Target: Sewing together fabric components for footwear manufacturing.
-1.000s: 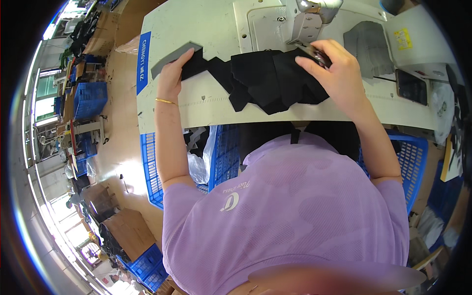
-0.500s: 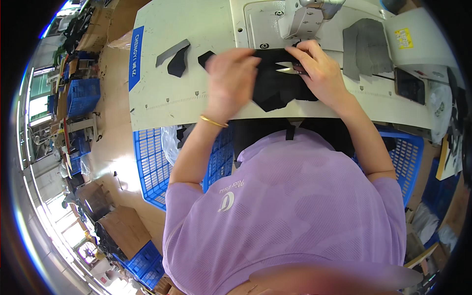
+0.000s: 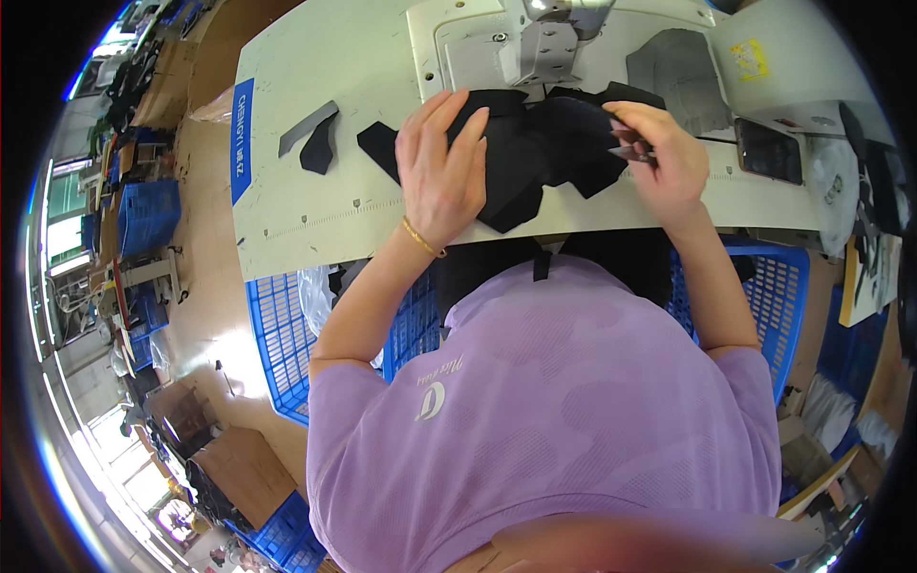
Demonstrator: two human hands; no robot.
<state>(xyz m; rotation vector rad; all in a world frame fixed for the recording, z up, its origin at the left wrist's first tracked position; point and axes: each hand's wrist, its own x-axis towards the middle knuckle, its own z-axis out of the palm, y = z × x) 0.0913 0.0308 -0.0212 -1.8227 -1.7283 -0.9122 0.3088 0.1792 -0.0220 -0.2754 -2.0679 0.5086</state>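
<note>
A black fabric piece (image 3: 516, 158) with angular edges lies spread on the sewing table below the machine head. My left hand (image 3: 441, 172) rests over its left part, fingers extended and slightly apart, holding nothing that I can see. In my right hand (image 3: 671, 162) is a pair of thread snips (image 3: 630, 152), blades pointing left over the fabric. The thumb and index finger of that hand are at the fabric's right edge; whether they pinch it is unclear. Part of the fabric near each hand is hidden.
The sewing machine head (image 3: 546, 53) stands just beyond the fabric. Small grey and black scraps (image 3: 318, 143) lie to the left. On the right are grey fabric pieces (image 3: 673, 76) and a phone (image 3: 769, 153). Blue baskets (image 3: 277, 339) sit under the table's front edge.
The fabric now lies spread wider, reaching further right. My left hand has settled on it with fingers extended. My right hand has moved right and slightly down with the snips.
</note>
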